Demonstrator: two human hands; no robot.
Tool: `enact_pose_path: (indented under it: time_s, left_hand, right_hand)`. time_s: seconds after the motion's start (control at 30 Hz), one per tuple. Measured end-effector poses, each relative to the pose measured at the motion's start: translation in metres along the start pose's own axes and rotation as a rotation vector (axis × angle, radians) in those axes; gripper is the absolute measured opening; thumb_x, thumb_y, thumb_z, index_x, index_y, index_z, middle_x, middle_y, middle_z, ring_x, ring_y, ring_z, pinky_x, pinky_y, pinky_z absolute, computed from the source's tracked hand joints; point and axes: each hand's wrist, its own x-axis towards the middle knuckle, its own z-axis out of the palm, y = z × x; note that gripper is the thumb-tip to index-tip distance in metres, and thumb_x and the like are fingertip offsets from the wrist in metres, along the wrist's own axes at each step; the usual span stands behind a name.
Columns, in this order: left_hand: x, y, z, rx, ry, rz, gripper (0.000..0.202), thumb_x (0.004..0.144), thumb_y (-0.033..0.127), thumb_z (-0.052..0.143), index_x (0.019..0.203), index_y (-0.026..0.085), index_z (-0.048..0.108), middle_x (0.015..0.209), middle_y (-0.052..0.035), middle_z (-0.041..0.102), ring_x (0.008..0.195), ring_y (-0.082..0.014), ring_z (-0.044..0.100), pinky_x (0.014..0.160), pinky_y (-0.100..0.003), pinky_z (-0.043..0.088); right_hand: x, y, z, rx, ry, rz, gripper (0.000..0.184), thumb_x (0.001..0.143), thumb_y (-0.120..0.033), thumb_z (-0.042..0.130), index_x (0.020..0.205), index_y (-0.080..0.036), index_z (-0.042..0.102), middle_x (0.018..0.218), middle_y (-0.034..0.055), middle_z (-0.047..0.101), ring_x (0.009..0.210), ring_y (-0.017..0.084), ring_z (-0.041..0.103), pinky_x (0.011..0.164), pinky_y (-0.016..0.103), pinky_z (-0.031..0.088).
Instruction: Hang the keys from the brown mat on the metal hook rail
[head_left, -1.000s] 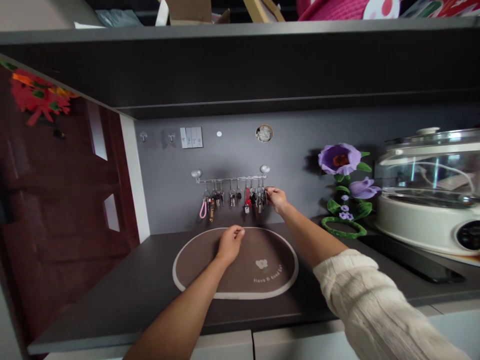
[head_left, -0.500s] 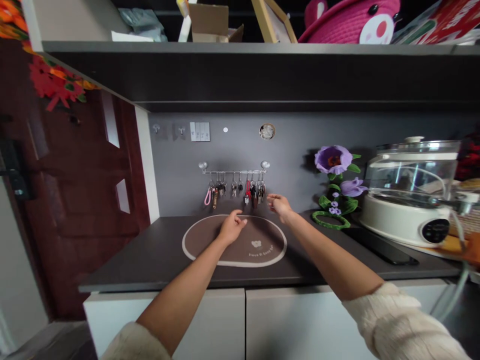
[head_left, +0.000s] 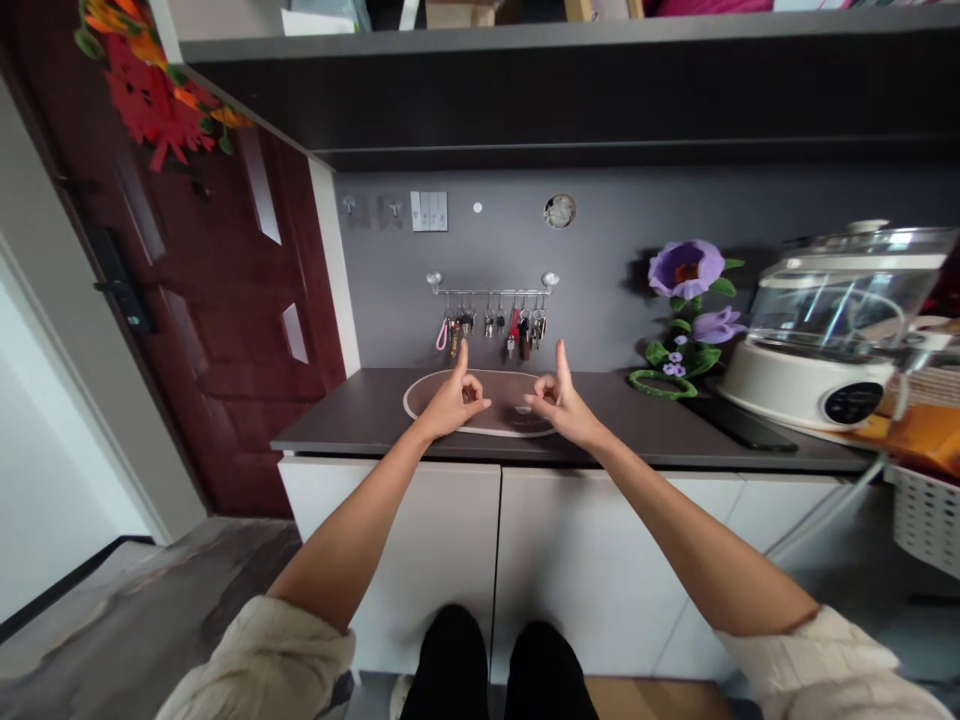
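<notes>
My left hand and my right hand are held out side by side in the air in front of the counter edge. Each has its index finger pointing up, its thumb stuck out and the other fingers curled in. Neither holds anything. Behind them an oval brown mat lies on the dark counter. Several bunches of keys hang from a metal hook rail on the grey wall above the mat.
A purple knitted flower and a white cooker with a glass lid stand at the right, with a black flat device in front. White cabinet doors are below, a dark red door at left, a white basket at far right.
My right hand has left the keys on the rail and both hands have pulled back from the mat. I have stepped away from the counter, and both index fingers are now raised.
</notes>
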Motion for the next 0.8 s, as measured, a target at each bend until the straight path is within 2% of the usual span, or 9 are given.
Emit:
enact_pose_path:
  time_s: [0.2, 0.37, 0.6, 0.7, 0.8]
  left_hand:
    - [-0.031, -0.004, -0.005, 0.048, -0.048, -0.062, 0.098, 0.07, 0.017, 0.056, 0.131, 0.023, -0.02, 0.07, 0.006, 0.05, 0.061, -0.0057, 0.045, 0.066, -0.021, 0.038]
    - [-0.038, -0.002, -0.008, 0.025, -0.045, -0.085, 0.098, 0.069, 0.018, 0.056, 0.131, 0.022, -0.02, 0.069, 0.0062, 0.05, 0.06, -0.0057, 0.044, 0.066, -0.02, 0.038]
    - [-0.025, -0.008, -0.014, -0.015, -0.039, -0.131, 0.098, 0.068, 0.021, 0.058, 0.133, 0.024, -0.016, 0.068, 0.0062, 0.05, 0.059, -0.0058, 0.045, 0.063, -0.02, 0.039]
    - [-0.012, -0.02, -0.02, -0.037, -0.036, -0.18, 0.097, 0.067, 0.026, 0.059, 0.134, 0.024, -0.012, 0.071, 0.005, 0.051, 0.059, -0.0061, 0.046, 0.062, -0.02, 0.039]
    - [0.009, -0.039, -0.031, 0.021, 0.07, -0.245, 0.095, 0.065, 0.033, 0.062, 0.136, 0.023, -0.001, 0.084, -0.0005, 0.055, 0.069, -0.0092, 0.05, 0.069, -0.025, 0.041]
  right_hand:
    - [-0.028, 0.001, 0.013, -0.051, -0.027, -0.015, 0.095, 0.075, -0.026, 0.053, 0.13, -0.023, -0.024, 0.066, -0.0052, 0.041, 0.06, 0.009, 0.041, 0.065, 0.025, 0.04]
    - [-0.028, -0.004, 0.017, -0.043, -0.017, 0.005, 0.095, 0.074, -0.025, 0.054, 0.131, -0.024, -0.021, 0.066, -0.0057, 0.042, 0.06, 0.008, 0.041, 0.066, 0.024, 0.04]
    - [-0.015, 0.003, 0.014, -0.003, 0.017, 0.068, 0.093, 0.071, -0.027, 0.056, 0.135, -0.023, -0.011, 0.066, -0.006, 0.044, 0.059, 0.008, 0.042, 0.065, 0.023, 0.041]
    - [-0.005, 0.015, 0.006, -0.013, 0.031, 0.112, 0.087, 0.071, -0.03, 0.056, 0.136, -0.024, -0.001, 0.066, -0.0058, 0.046, 0.059, 0.008, 0.044, 0.064, 0.024, 0.042]
    - [0.013, 0.034, -0.007, -0.037, 0.071, 0.182, 0.077, 0.07, -0.034, 0.057, 0.135, -0.024, 0.016, 0.074, -0.0029, 0.051, 0.064, 0.009, 0.049, 0.068, 0.027, 0.045]
